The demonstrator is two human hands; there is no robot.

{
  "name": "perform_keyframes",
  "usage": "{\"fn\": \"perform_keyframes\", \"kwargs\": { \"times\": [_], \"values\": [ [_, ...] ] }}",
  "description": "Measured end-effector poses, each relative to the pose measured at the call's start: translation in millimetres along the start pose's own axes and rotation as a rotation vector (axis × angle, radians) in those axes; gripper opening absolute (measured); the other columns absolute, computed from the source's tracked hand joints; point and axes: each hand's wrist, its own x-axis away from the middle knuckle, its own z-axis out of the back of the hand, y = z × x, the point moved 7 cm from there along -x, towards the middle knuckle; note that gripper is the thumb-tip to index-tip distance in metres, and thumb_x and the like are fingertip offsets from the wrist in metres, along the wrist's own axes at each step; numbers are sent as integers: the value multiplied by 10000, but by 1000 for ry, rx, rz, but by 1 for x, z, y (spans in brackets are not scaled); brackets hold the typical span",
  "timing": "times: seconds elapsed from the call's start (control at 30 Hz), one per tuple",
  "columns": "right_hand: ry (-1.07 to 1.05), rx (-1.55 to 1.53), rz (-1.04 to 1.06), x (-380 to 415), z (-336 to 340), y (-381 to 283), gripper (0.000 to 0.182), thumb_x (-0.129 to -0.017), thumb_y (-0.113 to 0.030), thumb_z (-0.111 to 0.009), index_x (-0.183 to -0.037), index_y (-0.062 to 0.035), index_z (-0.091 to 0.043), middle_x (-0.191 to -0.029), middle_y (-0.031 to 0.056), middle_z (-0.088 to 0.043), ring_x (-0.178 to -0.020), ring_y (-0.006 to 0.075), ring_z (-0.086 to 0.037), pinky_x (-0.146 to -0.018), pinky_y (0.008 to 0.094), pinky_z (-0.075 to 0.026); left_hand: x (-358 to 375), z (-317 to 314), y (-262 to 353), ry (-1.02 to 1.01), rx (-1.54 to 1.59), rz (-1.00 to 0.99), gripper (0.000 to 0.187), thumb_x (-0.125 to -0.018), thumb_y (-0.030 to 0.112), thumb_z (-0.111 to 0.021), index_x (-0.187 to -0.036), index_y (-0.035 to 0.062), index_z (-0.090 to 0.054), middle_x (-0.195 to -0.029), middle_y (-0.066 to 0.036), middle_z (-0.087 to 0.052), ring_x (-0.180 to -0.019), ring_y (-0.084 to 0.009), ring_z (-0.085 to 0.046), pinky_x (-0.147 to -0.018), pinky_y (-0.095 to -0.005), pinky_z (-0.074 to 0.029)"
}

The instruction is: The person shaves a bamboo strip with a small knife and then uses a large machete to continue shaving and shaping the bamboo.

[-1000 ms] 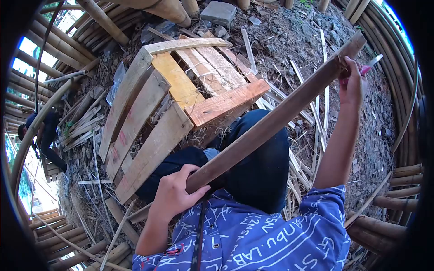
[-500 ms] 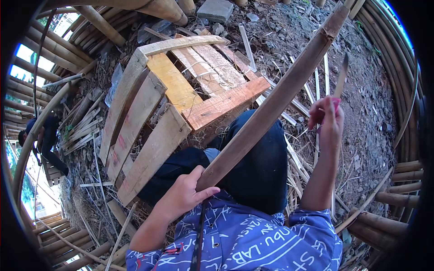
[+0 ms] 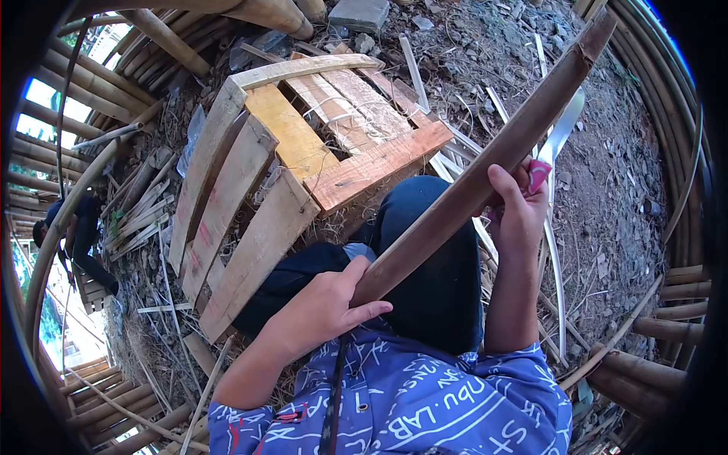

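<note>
A long brown strip, apparently bamboo [image 3: 455,216], slants from my lap up to the upper right. Its lower end is gripped by my left hand [image 3: 326,303], with the thumb lying across it. Farther up, my right hand [image 3: 519,205] is closed round a knife [image 3: 563,129] with a pink handle, and its thumb rests against the strip. The blade points up and right, partly behind the strip. Near its upper end the strip has a notch or node.
A slatted wooden crate [image 3: 364,174] stands in front of my knees. Thin pale strips [image 3: 557,280] litter the ground at the right. A grey block [image 3: 359,14] lies at the top. Bamboo poles surround the area, and another person [image 3: 83,235] bends at the far left.
My right hand has moved down and left to the strip, bringing the knife with it. The blade now shows its flat side. The strip has tilted slightly to the right.
</note>
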Motion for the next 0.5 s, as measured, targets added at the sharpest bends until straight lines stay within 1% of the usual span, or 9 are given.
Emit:
{"fn": "perform_keyframes", "kwargs": {
  "times": [0.07, 0.1, 0.17, 0.27, 0.3, 0.33, 0.4, 0.43, 0.5],
  "values": [
    [27, 10, 11, -2, 1, -6, 161, -843, -53, -649, -954, 30, -567, -766, 56, -624, -585, 107, -611, -456, 242, -519, 2, 4, 1, -50, 65, -26, 722, -721, 422, -796, -1184, -2, -439, -898, -202, -615, -858, -342, -623, -806, -393, -482],
    [62, 59, 2, -4, 6, -7, 201, -804, -71, -674, -959, -10, -561, -781, 43, -608, -622, 98, -604, -517, 191, -487, 5, 7, -6, -50, 74, -14, 722, -721, 422, -796, -1184, -2, -439, -898, -202, -615, -858, -342, -623, -806, -393, -482],
    [180, 53, 72, -16, 27, -2, 130, -811, -55, -673, -903, -11, -593, -716, 1, -585, -513, 49, -529, -424, 177, -404, 18, 25, -18, 2, 74, -100, 936, -639, 412, -855, -1329, 25, -355, -1033, -151, -612, -993, -273, -605, -922, -370, -454],
    [296, 16, 127, -27, 27, -14, 118, -794, -71, -689, -851, -39, -592, -692, -7, -582, -460, 30, -478, -382, 164, -340, 46, 33, -43, -58, 172, -77, 1008, -632, 440, -857, -1377, 39, -309, -1084, -180, -595, -1030, -268, -587, -890, -367, -475],
    [260, 50, 105, -31, 34, -14, 125, -789, -85, -694, -849, -46, -593, -681, 5, -585, -424, 30, -461, -361, 159, -326, 57, 33, -50, -63, 174, -43, 905, -649, 414, -854, -1327, 32, -392, -1057, -162, -614, -1009, -247, -600, -892, -359, -477],
    [257, 52, 98, -33, 37, -15, 125, -789, -85, -694, -849, -46, -593, -681, 5, -585, -424, 30, -461, -361, 159, -326, 67, 29, -56, -63, 178, -37, 905, -649, 414, -854, -1327, 32, -392, -1057, -162, -614, -1009, -247, -600, -892, -359, -477],
    [322, 46, 103, -40, 45, -17, 136, -785, -101, -700, -849, -45, -594, -662, 10, -584, -399, 32, -453, -347, 158, -320, 80, 9, -82, -164, 203, 117, 698, -709, 396, -819, -1201, 10, -510, -945, -137, -649, -895, -223, -636, -830, -349, -506],
    [336, 54, 117, -41, 42, -19, 143, -782, -113, -706, -838, -49, -591, -641, 0, -570, -395, 29, -440, -345, 164, -307, 82, 7, -86, -167, 205, 114, 698, -709, 396, -819, -1201, 10, -510, -945, -137, -649, -895, -223, -636, -830, -349, -506],
    [352, 54, 115, -47, 44, -17, 148, -782, -115, -707, -842, -47, -590, -632, -3, -564, -389, 29, -430, -343, 165, -300, 89, -8, -99, -306, 275, 244, 469, -795, 352, -758, -1036, -8, -579, -822, -86, -658, -751, -169, -641, -713, -323, -523]
  ]
}}
